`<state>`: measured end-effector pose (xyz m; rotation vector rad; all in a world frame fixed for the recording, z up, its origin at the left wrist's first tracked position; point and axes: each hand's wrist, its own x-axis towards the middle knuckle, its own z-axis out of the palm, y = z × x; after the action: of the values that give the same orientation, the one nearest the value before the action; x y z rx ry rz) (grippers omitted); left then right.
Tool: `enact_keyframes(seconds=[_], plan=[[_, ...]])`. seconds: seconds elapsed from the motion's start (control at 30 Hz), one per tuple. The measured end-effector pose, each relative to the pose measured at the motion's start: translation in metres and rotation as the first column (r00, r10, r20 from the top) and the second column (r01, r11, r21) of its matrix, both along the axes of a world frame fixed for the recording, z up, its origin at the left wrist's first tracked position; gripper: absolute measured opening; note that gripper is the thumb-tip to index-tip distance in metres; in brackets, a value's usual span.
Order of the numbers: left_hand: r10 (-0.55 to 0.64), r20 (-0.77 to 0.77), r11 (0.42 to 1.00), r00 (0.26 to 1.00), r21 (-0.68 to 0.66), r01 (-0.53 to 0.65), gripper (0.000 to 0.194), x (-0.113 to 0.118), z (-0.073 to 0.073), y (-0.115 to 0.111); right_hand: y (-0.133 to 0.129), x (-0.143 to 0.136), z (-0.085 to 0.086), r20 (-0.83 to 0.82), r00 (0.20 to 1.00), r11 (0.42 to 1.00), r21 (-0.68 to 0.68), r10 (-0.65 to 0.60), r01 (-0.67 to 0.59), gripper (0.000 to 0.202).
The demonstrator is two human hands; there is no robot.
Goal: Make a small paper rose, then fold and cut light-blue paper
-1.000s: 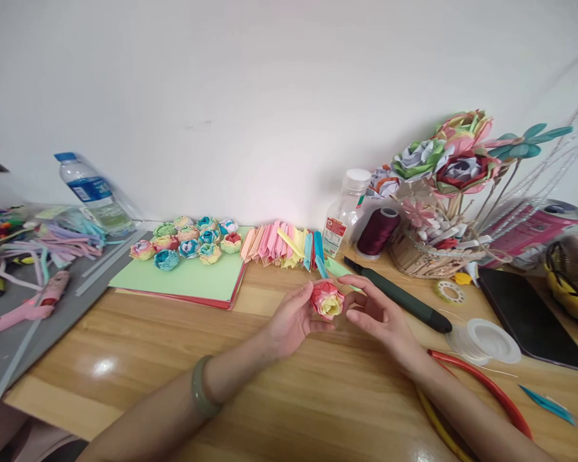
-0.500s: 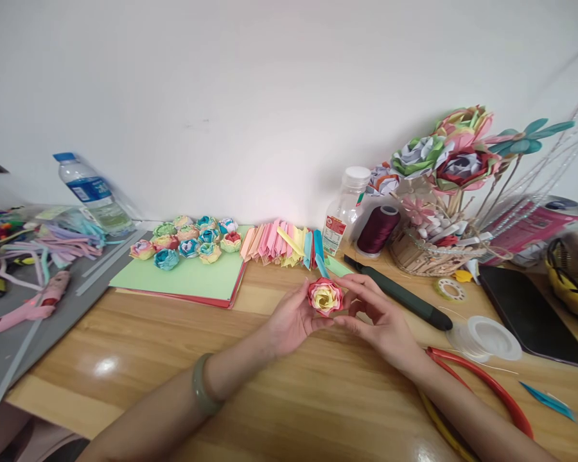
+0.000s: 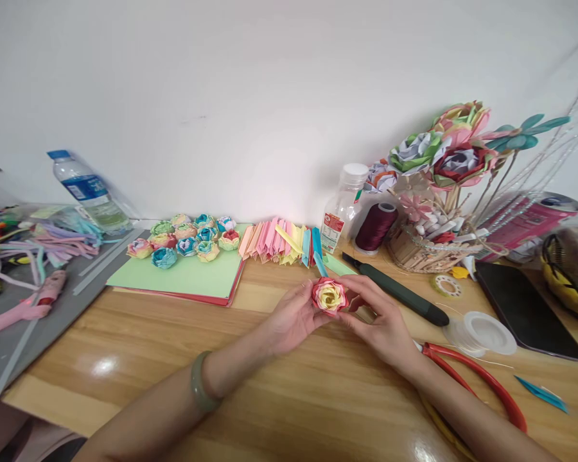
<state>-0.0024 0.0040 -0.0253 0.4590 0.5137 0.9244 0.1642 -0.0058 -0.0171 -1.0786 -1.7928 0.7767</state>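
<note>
Red, pink and yellow paper is forming the small layered paper flower, which the person is holding up between 2 hands just above the wooden table, its yellow centre facing the viewer. The left hand is gripping it lightly, nearly closed, the thumb pressing the left edge while the other fingers are curling underneath. The right hand is bending around the right side, thumb and fingertips coming close together at the flower's edge in a loose pinch. A pale green bangle is circling the left wrist.

Behind the hands, a row of folded paper strips is running from orange through pink and yellow to blue. To their left, 12 small paper flowers are sitting on a green sheet. A dark green pen-like tool is lying just beyond the right hand, and a red-handled tool is resting partly beneath the right forearm, near a white spool.
</note>
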Motion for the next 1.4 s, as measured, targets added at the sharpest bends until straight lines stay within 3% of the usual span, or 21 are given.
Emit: enact_keyframes(seconds=[0.17, 0.4, 0.53, 0.67, 0.77, 0.87, 1.0, 1.13, 1.2, 1.3, 1.4], plan=[[0.004, 0.010, 0.996, 1.000, 0.085, -0.005, 0.021, 0.000, 0.000, -0.001, 0.001, 0.002, 0.000, -0.019, 1.000, 1.000, -0.015, 0.013, -0.014, 0.034], [0.010, -0.035, 1.000, 0.999, -0.005, -0.010, 0.036, -0.005, 0.002, 0.007, 0.004, 0.003, 0.000, -0.252, 0.968, 0.976, -0.211, -0.002, -0.052, 0.036], [0.071, -0.152, 0.972, 0.986, 0.233, -0.034, 0.035, -0.009, 0.007, 0.009, 0.009, 0.004, -0.003, -0.342, 0.940, 0.962, -0.263, -0.020, -0.075, 0.039], [0.148, -0.284, 0.873, 0.947, 0.488, 0.010, 0.063, -0.006, 0.010, 0.007, 0.011, 0.005, -0.006, -0.367, 0.930, 0.953, -0.291, -0.031, -0.082, 0.040], [0.213, -0.369, 0.839, 0.905, 0.544, 0.025, 0.060, -0.002, 0.008, 0.006, 0.010, 0.004, -0.008, -0.386, 0.922, 0.946, -0.301, -0.006, -0.119, 0.044], [0.336, -0.387, 0.781, 0.859, 0.624, -0.025, 0.052, -0.001, 0.007, 0.006, 0.009, 0.002, -0.009, -0.412, 0.909, 0.933, -0.305, 0.053, -0.192, 0.062], [0.560, -0.403, 0.574, 0.724, 0.819, 0.012, 0.043, -0.002, 0.006, 0.005, 0.007, -0.002, -0.008, -0.448, 0.881, 0.878, -0.350, 0.149, -0.326, 0.082], [0.722, -0.368, 0.337, 0.586, 0.927, 0.167, 0.049, -0.005, 0.004, 0.004, 0.005, -0.003, -0.004, -0.419, 0.897, 0.848, -0.418, 0.138, -0.326, 0.072], [0.769, -0.347, 0.246, 0.537, 0.936, 0.253, 0.049, -0.006, 0.004, 0.004, 0.005, -0.002, -0.003, -0.394, 0.911, 0.851, -0.429, 0.126, -0.303, 0.067], [0.787, -0.327, 0.217, 0.523, 0.940, 0.262, 0.045, -0.006, 0.006, 0.004, 0.007, -0.002, -0.002, -0.369, 0.920, 0.844, -0.445, 0.131, -0.299, 0.067], [0.762, -0.362, 0.299, 0.536, 0.932, 0.205, 0.044, -0.005, 0.009, 0.004, 0.009, -0.003, -0.001, -0.345, 0.926, 0.834, -0.458, 0.153, -0.309, 0.063]])
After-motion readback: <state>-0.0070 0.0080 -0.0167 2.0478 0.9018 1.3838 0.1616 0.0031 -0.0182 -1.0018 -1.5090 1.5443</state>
